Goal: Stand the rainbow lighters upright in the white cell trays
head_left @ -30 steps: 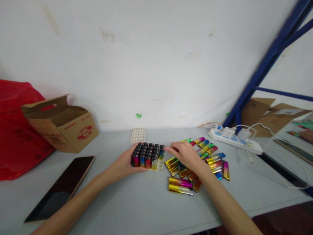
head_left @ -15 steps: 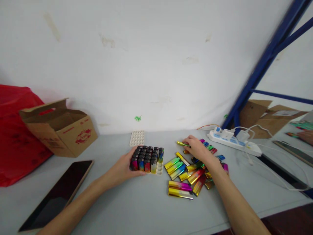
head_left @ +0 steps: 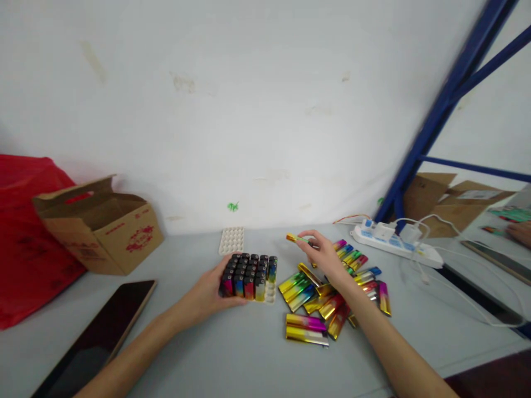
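Nearest on the grey tabletop (head_left: 232, 359), a dark tablet (head_left: 99, 331) lies flat at the left, partly behind the left forearm. To the right of centre, two loose lighters (head_left: 306, 329) lie side by side, just in front of a spread pile of metallic, many-coloured lighters (head_left: 332, 304).

The left hand (head_left: 205, 296) has its grip spread wide around the left end of a block of upright lighters (head_left: 249, 271), thumb along the near side; its other fingers are mostly hidden. The block stands in a white tray (head_left: 270, 294), whose pockets show at the near end of the right-hand column.

Farther back, above the pile's left edge, the right hand (head_left: 323, 257) has its grip nearly closed, pinching a single lighter (head_left: 295, 239) between thumb and fingers. That lighter is held roughly level, its yellow end pointing left, apart from the block.

Beyond the block lies a second pocketed tray (head_left: 231, 241); an open cardboard box (head_left: 124, 232) stands left, a power strip (head_left: 398, 243) right.
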{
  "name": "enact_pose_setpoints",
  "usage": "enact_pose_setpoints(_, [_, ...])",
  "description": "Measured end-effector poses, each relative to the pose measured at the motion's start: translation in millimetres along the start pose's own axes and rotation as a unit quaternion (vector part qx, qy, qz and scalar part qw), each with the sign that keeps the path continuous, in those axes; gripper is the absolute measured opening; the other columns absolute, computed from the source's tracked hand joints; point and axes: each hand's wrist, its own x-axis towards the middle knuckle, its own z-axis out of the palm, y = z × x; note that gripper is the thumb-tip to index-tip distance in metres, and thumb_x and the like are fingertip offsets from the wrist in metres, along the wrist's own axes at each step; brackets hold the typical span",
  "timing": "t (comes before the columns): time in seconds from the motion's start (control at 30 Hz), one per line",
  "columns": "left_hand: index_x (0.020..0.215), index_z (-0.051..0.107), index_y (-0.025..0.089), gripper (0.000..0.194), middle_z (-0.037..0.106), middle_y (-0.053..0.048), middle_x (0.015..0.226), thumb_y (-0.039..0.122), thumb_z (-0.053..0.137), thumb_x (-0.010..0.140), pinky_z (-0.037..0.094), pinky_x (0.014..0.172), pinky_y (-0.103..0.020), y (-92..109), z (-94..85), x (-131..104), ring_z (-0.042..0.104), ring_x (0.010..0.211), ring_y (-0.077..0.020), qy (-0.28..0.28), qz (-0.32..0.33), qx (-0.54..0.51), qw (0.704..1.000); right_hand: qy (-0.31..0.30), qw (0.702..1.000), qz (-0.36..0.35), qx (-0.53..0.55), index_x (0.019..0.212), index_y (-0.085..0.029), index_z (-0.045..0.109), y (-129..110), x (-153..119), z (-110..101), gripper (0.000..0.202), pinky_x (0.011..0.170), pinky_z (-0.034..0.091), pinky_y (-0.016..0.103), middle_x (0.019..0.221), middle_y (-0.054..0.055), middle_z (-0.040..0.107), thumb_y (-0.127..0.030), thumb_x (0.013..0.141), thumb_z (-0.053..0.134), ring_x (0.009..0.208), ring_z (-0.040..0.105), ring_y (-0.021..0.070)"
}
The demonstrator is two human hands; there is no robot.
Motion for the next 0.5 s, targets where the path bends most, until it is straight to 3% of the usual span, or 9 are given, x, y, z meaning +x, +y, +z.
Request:
enact_pose_setpoints(0.13, [0.173, 0.075, 0.030, 0.108, 0.088, -0.014, 0.171, 0.054, 0.115, 0.075, 0.067, 0.141, -0.063, 4, 0.1, -1, 0.084, 0.159, -0.0539, 0.004, 0.008, -0.003, 1.000, 0.004, 0.996, 0.018, 0.086, 0.084, -0.027, 0.071, -10, -5, 14, 0.079, 0.071, 0.054, 0.034, 0.075, -0.003, 0.059, -0.099, 0.078, 0.102, 0.074, 0.059, 0.0191])
enact_pose_setpoints(0.27, [0.175, 0.076, 0.030, 0.114, 0.089, -0.013, 0.170, 0.055, 0.116, 0.071, 0.071, 0.138, -0.059, 5, -0.2, -2, 0.083, 0.160, -0.0542, 0.003, -0.014, -0.003, 1.000, -0.018, 0.979, 0.052, 0.198, 0.094, -0.028, 0.068, -17, -11, 27, 0.091, 0.071, 0.061, 0.034, 0.086, -0.001, 0.070, -0.111, 0.073, 0.098, 0.074, 0.066, 0.0190])
enact_pose_setpoints(0.33, [0.178, 0.073, 0.031, 0.118, 0.089, -0.012, 0.171, 0.057, 0.116, 0.071, 0.071, 0.138, -0.059, 4, 0.0, -2, 0.082, 0.161, -0.0543, -0.002, -0.020, -0.003, 1.000, -0.044, 0.972, 0.055, 0.226, 0.100, -0.030, 0.066, -19, -13, 32, 0.089, 0.062, 0.054, 0.029, 0.079, -0.006, 0.065, -0.110, 0.077, 0.097, 0.064, 0.057, 0.0157])
enact_pose_setpoints(0.4, [0.182, 0.071, 0.031, 0.120, 0.087, -0.013, 0.173, 0.058, 0.115, 0.073, 0.070, 0.139, -0.061, 2, 0.3, -2, 0.082, 0.162, -0.0542, -0.008, -0.018, -0.004, 1.000, -0.057, 0.972, 0.057, 0.220, 0.100, -0.031, 0.063, -18, -14, 35, 0.088, 0.053, 0.039, 0.025, 0.069, -0.012, 0.050, -0.110, 0.080, 0.095, 0.056, 0.040, 0.0120])
enact_pose_setpoints(0.5, [0.184, 0.070, 0.033, 0.120, 0.085, -0.013, 0.177, 0.059, 0.114, 0.076, 0.067, 0.142, -0.063, 0, 0.6, -1, 0.081, 0.164, -0.0542, -0.011, -0.009, -0.007, 1.000, -0.039, 0.984, 0.053, 0.164, 0.088, -0.032, 0.054, -14, -14, 37, 0.089, 0.049, 0.026, 0.025, 0.064, -0.014, 0.036, -0.115, 0.084, 0.086, 0.055, 0.027, 0.0111])
